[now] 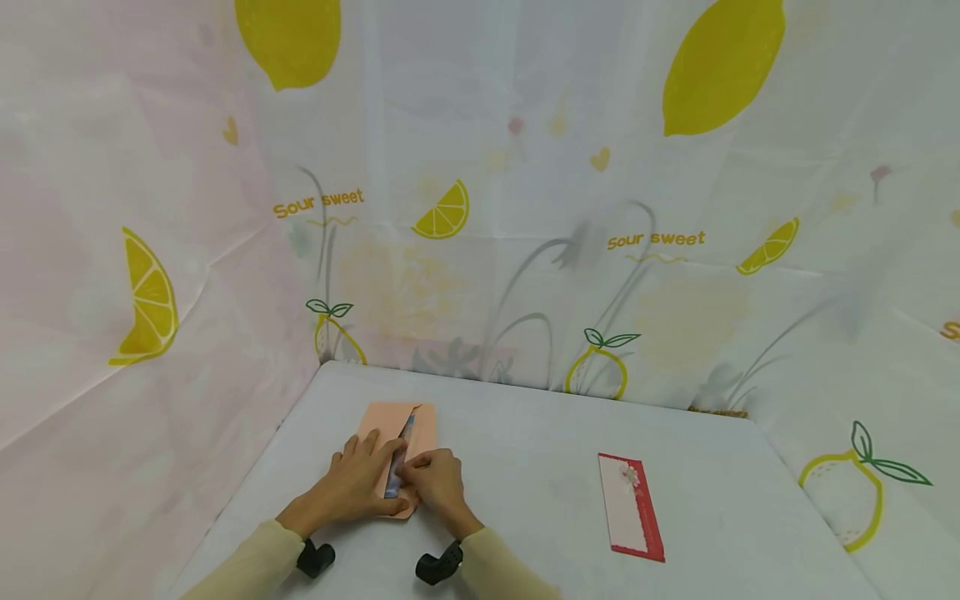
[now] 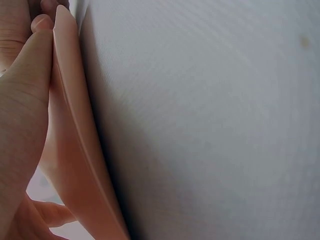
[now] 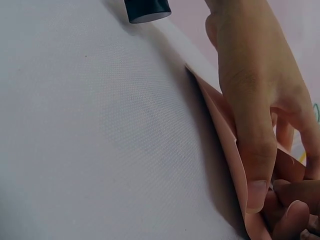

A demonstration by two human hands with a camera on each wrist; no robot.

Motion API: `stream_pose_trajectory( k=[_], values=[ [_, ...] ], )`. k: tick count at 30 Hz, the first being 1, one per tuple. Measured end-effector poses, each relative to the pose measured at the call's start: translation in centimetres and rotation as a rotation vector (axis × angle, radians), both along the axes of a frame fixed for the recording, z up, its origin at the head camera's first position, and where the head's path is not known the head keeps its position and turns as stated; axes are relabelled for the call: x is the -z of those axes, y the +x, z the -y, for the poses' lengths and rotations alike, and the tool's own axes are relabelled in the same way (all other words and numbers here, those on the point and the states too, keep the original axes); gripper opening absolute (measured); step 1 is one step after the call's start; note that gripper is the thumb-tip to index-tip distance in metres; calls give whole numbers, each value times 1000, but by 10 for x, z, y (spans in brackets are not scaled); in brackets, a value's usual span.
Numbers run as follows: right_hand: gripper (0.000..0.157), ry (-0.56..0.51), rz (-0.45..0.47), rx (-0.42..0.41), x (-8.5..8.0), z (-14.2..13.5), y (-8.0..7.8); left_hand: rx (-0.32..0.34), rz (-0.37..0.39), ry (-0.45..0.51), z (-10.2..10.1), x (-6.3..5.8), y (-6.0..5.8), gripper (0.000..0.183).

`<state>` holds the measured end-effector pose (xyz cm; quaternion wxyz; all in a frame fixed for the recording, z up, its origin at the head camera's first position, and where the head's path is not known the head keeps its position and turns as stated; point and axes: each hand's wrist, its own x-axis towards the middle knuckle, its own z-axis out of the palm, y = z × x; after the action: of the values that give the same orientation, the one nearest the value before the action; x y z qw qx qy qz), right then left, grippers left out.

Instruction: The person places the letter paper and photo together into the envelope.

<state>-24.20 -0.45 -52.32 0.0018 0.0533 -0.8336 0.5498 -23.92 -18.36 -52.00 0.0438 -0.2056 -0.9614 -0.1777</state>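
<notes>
A peach paper envelope (image 1: 422, 427) lies on the table at the left front, its long slit gaping. Inside the slit shows a bluish printed card (image 1: 392, 483). My left hand (image 1: 351, 482) rests across the envelope with fingers spread, its thumb pressing near the lower end. My right hand (image 1: 437, 482) has curled fingers at the slit and pinches the card's edge there; its fingertips partly hide it. In the right wrist view the left thumb (image 3: 256, 192) lies along the envelope's raised paper (image 3: 230, 142). The left wrist view shows the envelope's edge (image 2: 82, 125) beside that thumb.
A white card with a red border and a flower (image 1: 630, 508) lies to the right on the white table (image 1: 525, 492). Black wrist devices (image 1: 438, 564) sit under both wrists. Lemon-printed cloth (image 1: 480, 275) hangs behind and at both sides of the table.
</notes>
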Motion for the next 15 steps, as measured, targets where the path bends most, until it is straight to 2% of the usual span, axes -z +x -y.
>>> stream_pose_trajectory(
  k=[7,15],
  values=[
    [14,55,-24,9,3,3,-2,4,-12,2,0,-1,1,95],
    [11,-4,-19,-51,-2,-13,-1,-8,41,11,0,-2,1,97]
  ],
)
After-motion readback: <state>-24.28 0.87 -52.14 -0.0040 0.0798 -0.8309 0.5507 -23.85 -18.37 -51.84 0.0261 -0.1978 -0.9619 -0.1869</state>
